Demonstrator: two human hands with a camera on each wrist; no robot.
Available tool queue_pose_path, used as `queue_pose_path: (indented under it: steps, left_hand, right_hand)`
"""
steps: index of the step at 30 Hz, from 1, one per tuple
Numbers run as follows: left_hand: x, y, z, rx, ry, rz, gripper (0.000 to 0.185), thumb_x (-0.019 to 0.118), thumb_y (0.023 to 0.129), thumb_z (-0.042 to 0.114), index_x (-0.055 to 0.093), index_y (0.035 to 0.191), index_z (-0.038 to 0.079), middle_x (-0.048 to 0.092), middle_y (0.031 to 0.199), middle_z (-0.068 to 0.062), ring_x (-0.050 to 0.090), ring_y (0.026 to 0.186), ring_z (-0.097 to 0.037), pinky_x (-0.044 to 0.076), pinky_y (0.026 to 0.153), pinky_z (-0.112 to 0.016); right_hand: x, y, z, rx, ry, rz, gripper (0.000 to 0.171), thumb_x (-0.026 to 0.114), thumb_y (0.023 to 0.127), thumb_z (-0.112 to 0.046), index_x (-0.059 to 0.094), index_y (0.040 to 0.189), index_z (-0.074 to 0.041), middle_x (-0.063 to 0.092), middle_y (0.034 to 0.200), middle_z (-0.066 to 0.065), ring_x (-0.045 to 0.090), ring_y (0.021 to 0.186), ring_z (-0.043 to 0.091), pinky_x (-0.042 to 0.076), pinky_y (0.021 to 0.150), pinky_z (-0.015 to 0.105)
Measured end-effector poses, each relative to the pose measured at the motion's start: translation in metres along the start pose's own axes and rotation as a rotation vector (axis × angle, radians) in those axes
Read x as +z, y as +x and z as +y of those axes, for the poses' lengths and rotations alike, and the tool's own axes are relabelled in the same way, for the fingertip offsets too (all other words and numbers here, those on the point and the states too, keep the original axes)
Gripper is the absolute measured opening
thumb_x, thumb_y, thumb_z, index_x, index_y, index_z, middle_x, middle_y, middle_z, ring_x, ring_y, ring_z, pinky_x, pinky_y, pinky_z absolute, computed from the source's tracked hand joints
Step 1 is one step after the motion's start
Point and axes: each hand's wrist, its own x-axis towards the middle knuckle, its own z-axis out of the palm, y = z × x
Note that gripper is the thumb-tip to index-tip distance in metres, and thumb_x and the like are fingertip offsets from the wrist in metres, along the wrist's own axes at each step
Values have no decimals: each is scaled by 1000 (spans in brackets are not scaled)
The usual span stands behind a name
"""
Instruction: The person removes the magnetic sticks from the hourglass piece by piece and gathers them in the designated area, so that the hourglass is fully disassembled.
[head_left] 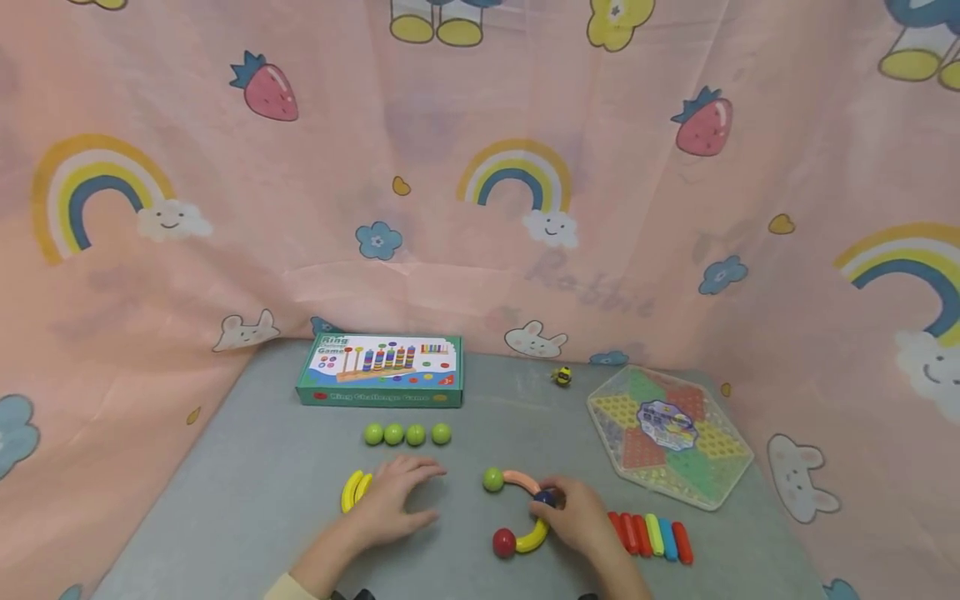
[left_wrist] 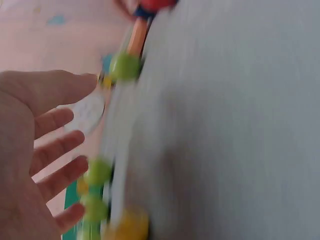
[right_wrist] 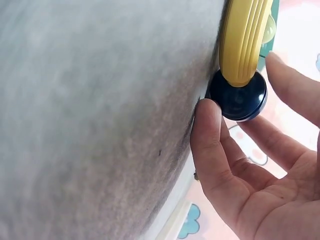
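On the grey table [head_left: 247, 492] lies an arc of toy pieces: a green ball [head_left: 492, 479], an orange curved piece [head_left: 520, 480], a dark blue ball [head_left: 543, 497], a yellow curved piece [head_left: 532, 537] and a red ball [head_left: 503, 542]. My right hand [head_left: 561, 502] pinches the dark blue ball [right_wrist: 240, 100] between thumb and forefinger, where the yellow curved piece [right_wrist: 245, 40] meets it. My left hand [head_left: 408, 492] lies flat and open on the table beside two yellow curved pieces [head_left: 355, 490]. In the blurred left wrist view the left hand [left_wrist: 50, 145] shows straight fingers holding nothing.
Several green balls [head_left: 407, 433] sit in a row behind my left hand. A green ring-game box [head_left: 381, 371] stands at the back. A hexagonal checkers board [head_left: 667, 433] is at the right, coloured sticks [head_left: 651, 536] in front of it. Pink cloth walls surround the table.
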Motion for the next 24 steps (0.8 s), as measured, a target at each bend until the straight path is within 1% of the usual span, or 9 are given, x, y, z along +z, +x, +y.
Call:
queue_pose_path:
  steps: [1, 2, 5, 8, 11, 12, 16, 21, 24]
  left_hand:
    - [5, 5, 7, 7, -19, -20, 58, 81, 83, 28, 61, 137, 17, 58, 140, -1, 51, 131, -27, 38, 109, -58]
    - [10, 10, 13, 5, -33, -40, 57, 80, 85, 28, 61, 137, 18, 58, 139, 1, 54, 126, -23, 44, 105, -52]
    - [32, 28, 29, -44, -62, -74, 57, 79, 86, 29, 59, 139, 20, 58, 136, 3, 60, 106, -13, 54, 87, -35]
    - [53, 46, 39, -97, -32, -45, 58, 78, 87, 28, 58, 140, 18, 58, 135, 1, 62, 103, -12, 55, 84, -31]
    - [68, 59, 45, -139, 1, -8, 54, 78, 88, 27, 60, 138, 17, 60, 134, -1, 63, 116, -20, 55, 95, -40]
    - [70, 62, 47, -151, 5, 1, 51, 78, 88, 27, 61, 136, 17, 61, 133, -2, 62, 120, -21, 53, 98, -42]
    - [73, 69, 51, -174, 3, 12, 38, 80, 86, 26, 69, 122, 18, 65, 120, 0, 64, 107, -17, 55, 91, -39]
    - [70, 71, 54, -136, 35, 20, 27, 78, 86, 19, 72, 112, 15, 65, 110, 2, 62, 98, -13, 54, 85, -34]
    - [64, 72, 56, -124, 20, 8, 25, 76, 86, 15, 73, 111, 14, 63, 108, 1, 61, 94, -13, 54, 81, -33]
  right_hand:
    - [1, 0, 0, -5, 2, -3, 39, 80, 86, -33, 72, 117, -9, 69, 100, 3, 55, 80, 16, 46, 66, 34]
    - [1, 0, 0, -2, 3, -7, 40, 80, 86, -33, 72, 117, -9, 69, 99, 3, 54, 79, 17, 45, 65, 33]
    - [2, 1, -1, 16, 4, -15, 39, 80, 86, -31, 72, 117, -10, 68, 99, 3, 53, 80, 17, 45, 65, 33]
    - [3, 1, -1, 33, 1, -16, 37, 81, 86, -29, 72, 116, -10, 67, 98, 3, 53, 80, 17, 46, 66, 34]
    - [4, 0, 1, 20, -6, -13, 36, 81, 85, -28, 72, 115, -10, 68, 98, 3, 56, 82, 17, 49, 69, 36]
    - [4, 0, 0, 18, -5, -12, 36, 81, 86, -27, 72, 115, -10, 68, 99, 4, 56, 83, 18, 50, 70, 37]
    - [4, -2, -2, 7, 10, -11, 36, 80, 86, -27, 72, 116, -9, 69, 101, 4, 59, 87, 18, 53, 75, 42]
    - [2, -1, -2, 11, 36, -11, 33, 80, 87, -25, 73, 116, -11, 69, 100, 3, 59, 87, 17, 52, 74, 41]
    - [0, 0, -1, 15, 35, -7, 33, 79, 87, -24, 73, 116, -11, 70, 101, 3, 60, 89, 18, 53, 77, 43]
